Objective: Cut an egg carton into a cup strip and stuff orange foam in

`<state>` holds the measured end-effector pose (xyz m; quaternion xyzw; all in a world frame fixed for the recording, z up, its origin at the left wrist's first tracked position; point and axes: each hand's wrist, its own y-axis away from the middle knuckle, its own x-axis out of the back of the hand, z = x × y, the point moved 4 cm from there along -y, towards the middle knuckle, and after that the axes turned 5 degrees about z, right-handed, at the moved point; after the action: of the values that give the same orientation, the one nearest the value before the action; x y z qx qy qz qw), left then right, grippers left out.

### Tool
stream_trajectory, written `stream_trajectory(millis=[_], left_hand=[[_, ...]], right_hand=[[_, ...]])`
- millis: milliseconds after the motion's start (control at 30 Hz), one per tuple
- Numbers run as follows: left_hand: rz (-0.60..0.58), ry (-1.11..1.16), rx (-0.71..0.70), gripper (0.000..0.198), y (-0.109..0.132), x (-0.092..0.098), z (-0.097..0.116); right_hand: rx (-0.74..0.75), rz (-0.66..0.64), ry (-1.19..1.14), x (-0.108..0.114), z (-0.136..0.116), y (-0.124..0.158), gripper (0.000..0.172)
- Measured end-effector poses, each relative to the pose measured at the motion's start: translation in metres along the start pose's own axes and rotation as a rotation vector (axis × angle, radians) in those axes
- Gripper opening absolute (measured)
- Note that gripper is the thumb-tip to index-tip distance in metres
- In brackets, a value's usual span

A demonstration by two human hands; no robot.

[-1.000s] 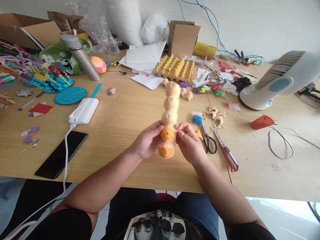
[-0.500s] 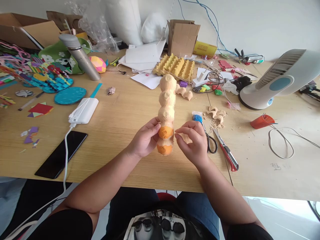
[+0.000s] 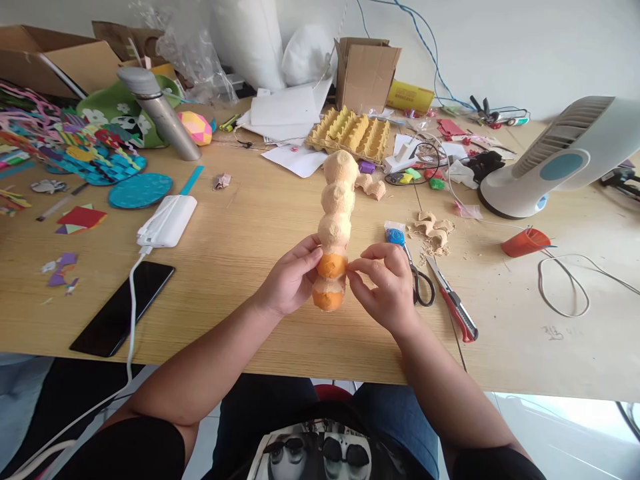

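Note:
My left hand grips an egg carton strip by its left edge, thumb in front. The strip is a row of several beige bumps, held upright above the table. Orange clay covers most of one lower bump, and another orange layer sits on the bottom bump. The thumb and index fingertip of my right hand are closed together at the strip's right edge, beside the upper orange patch. Black-handled scissors and a blue clay packet lie close to my right hand, which partly hides the scissors.
A red utility knife and carton scraps lie to the right, with a white fan beyond. A yellow egg tray stands at the back. On the left are a phone, a power bank and a metal bottle.
My right fingertips have moved slightly left, up against the strip's edge. The strip's top has tilted a little to the right. My left hand keeps its hold.

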<state>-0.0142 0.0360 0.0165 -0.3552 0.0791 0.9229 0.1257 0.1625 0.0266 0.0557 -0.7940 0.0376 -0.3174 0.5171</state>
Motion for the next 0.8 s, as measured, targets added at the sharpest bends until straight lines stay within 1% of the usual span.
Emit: stream_trajectory(millis=[267,567,667,800], left_hand=[[0.024,0.007,0.016,0.032,0.001,-0.001,-0.001],[0.041,0.028,-0.002,0.028,0.000,-0.002,0.003],[0.043,0.030,-0.021,0.024,-0.001,-0.002,0.007],[0.052,0.038,-0.033,0.023,-0.002,0.000,0.009]], right_hand=[[0.045,-0.020,0.030,-0.001,-0.001,0.000,0.013],[0.045,0.015,0.016,0.001,-0.003,-0.002,0.019],[0.012,0.029,-0.001,0.002,0.000,-0.001,0.020],[-0.115,0.011,-0.007,0.001,0.012,0.001,0.014]])
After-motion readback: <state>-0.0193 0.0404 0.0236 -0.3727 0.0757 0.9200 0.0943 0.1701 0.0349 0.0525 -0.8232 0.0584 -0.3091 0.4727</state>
